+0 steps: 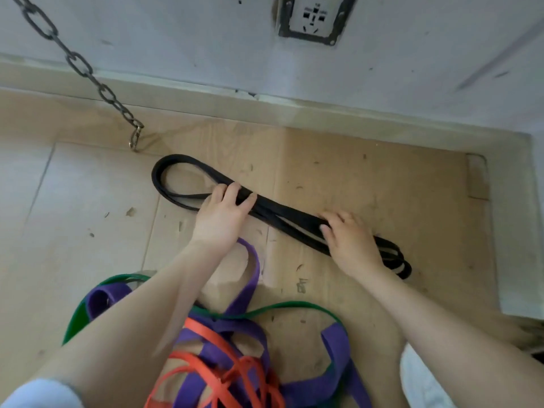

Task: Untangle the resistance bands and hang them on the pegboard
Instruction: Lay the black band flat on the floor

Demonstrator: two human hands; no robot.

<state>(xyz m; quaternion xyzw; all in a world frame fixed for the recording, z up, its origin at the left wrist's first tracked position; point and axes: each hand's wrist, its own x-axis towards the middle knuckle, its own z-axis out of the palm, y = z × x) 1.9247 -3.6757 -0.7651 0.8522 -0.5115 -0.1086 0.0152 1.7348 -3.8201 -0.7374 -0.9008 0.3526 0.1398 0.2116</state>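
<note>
A black resistance band point(282, 213) lies folded in a long loop on the cardboard-covered floor, running from upper left to lower right. My left hand point(222, 214) rests on its middle left part with fingers curled over the strands. Further along, my right hand point(351, 240) grips the strands near the lower right end. Close to me lies a tangle of a purple band point(250, 278), a green band point(297, 306) and an orange band point(206, 334), partly hidden by my forearms. No pegboard is in view.
A dark metal chain point(85, 69) hangs down from the upper left and ends in a clip point(136, 139) just above the floor. A wall socket point(315, 17) sits in the grey wall beyond. The wall's base runs along the top and right.
</note>
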